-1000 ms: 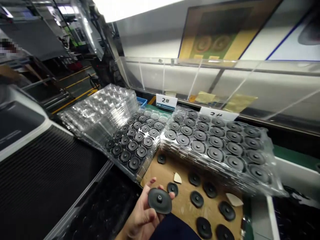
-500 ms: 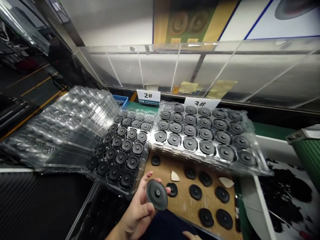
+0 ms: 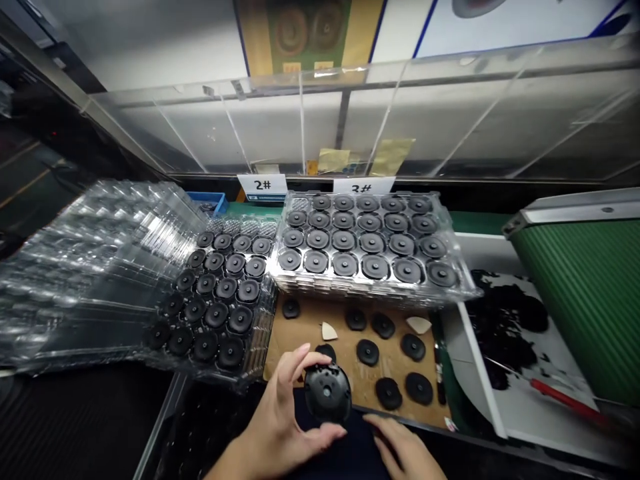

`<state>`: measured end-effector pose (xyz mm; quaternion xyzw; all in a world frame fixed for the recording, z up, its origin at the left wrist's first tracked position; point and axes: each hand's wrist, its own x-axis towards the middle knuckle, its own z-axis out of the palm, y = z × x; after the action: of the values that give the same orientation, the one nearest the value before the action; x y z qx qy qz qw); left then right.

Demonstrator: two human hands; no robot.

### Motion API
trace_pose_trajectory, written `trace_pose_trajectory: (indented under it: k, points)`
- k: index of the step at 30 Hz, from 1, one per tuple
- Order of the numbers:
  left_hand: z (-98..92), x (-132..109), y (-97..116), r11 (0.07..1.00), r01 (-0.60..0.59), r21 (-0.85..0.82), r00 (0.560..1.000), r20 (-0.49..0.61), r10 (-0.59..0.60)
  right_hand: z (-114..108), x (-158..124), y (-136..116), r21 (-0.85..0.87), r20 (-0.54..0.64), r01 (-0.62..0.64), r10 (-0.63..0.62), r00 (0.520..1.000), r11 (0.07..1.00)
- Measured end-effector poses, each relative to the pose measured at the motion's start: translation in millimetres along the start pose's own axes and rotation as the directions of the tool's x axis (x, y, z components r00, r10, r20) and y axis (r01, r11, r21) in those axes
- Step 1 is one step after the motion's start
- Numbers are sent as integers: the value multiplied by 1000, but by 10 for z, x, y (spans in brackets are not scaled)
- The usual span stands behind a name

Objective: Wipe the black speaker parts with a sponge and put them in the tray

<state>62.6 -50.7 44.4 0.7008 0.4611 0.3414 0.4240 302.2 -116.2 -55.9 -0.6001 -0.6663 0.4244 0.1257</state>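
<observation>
Head view.

Item 1: black rubber disc [image 3: 327, 393], held in the left hand [image 3: 280, 427] just above a dark cloth [image 3: 333, 443] at the near edge of a cardboard sheet [image 3: 345, 360]. Nearly round, slightly wider than tall, so its long axis runs roughly side to side. Its face is tilted up toward the camera, with a small hole at the centre.

Item 2: left hand, fingers curled over the disc's top edge, thumb pressed beneath it, gripping firmly.

Item 3: right hand [image 3: 403, 447], fingers loose and slightly curved, holding nothing, just beside the disc and lying over the cloth.

Item 4: cardboard sheet, bearing loose black discs [image 3: 367, 352] spaced apart and two cream scraps [image 3: 329, 331].

Item 5: two clear plastic trays of black discs in rows, beyond the cardboard: one at left [image 3: 220, 293], one at right [image 3: 370, 243], labelled "2#" [image 3: 262, 187] and "3#" [image 3: 363, 186].

Item 6: stack of clear plastic trays [image 3: 100, 267], far left.

Item 7: white tray [image 3: 505, 393], right, with black crumbs [image 3: 505, 313] and a red-handled tool [image 3: 565, 397], beneath a green ribbed panel [image 3: 590, 300].
</observation>
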Motion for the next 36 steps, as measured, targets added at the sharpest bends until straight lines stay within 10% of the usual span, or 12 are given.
trace_pose_trajectory:
  k: [9,14,28,36]
  points:
    - [274,-56,200,992,-115,46,993,-21,116,-716,13,-604,519,-205,58,58,977,852]
    - [340,-113,268,998,58,-10,998,20,-58,-930,51,-902,685,17,31,-58,998,728]
    - [567,-9,464,868,346,-357,925,285,-251,-1164,157,-790,808,499,-322,-284,819,493]
    - [617,143,490,896,267,-356,958,198,-207,-1190,137,-629,808,391,-252,-165,905,532]
